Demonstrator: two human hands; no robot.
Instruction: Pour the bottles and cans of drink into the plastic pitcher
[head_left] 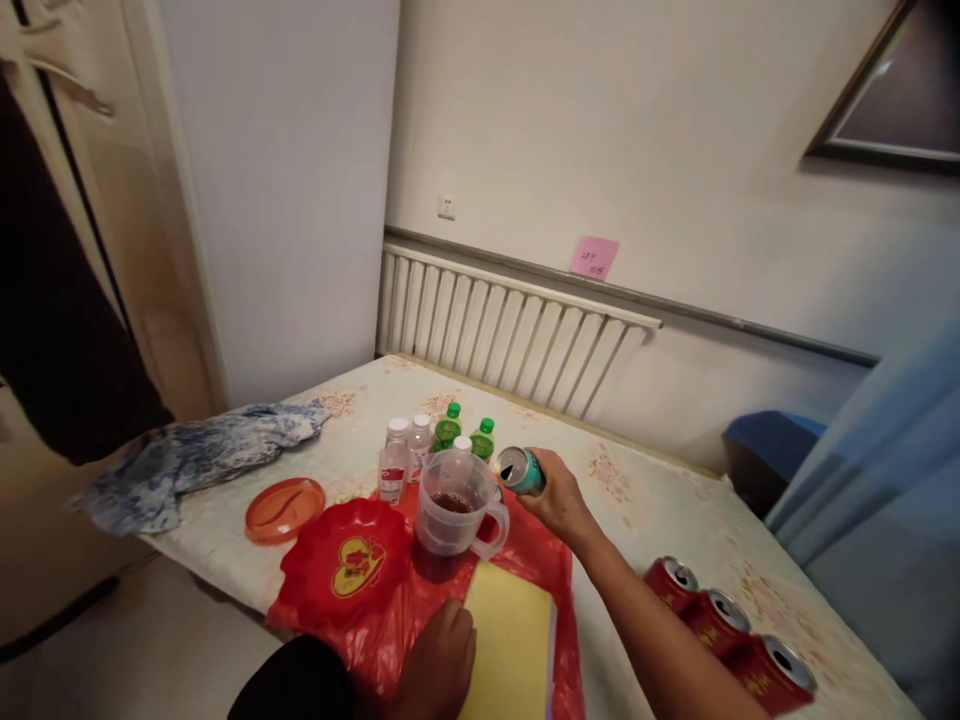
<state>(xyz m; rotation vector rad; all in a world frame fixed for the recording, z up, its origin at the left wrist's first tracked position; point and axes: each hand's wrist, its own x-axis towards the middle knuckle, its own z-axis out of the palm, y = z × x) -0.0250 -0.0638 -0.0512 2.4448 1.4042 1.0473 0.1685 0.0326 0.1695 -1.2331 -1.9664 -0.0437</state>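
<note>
My right hand [559, 495] is wrapped round a teal drink can [531, 472], held tilted with its opened top toward the left. Just left of the can stands a clear plastic measuring jug [442, 535] with dark liquid in the bottom. My left hand [442, 655] rests loosely closed on a red plastic bag [379, 650], by the left edge of a yellow pad [510, 635]. No object shows in its curled fingers. A red scalloped tray [307, 570] with a yellow heart print lies left of the jug.
Behind the jug are clear bottles with white caps [392, 475] and green-capped bottles [448, 428]. Several things lie farther out: opened red cans [720, 620] at right, an orange lid [285, 510] and a patterned cloth [225, 450] at left. A radiator [502, 325] lines the wall.
</note>
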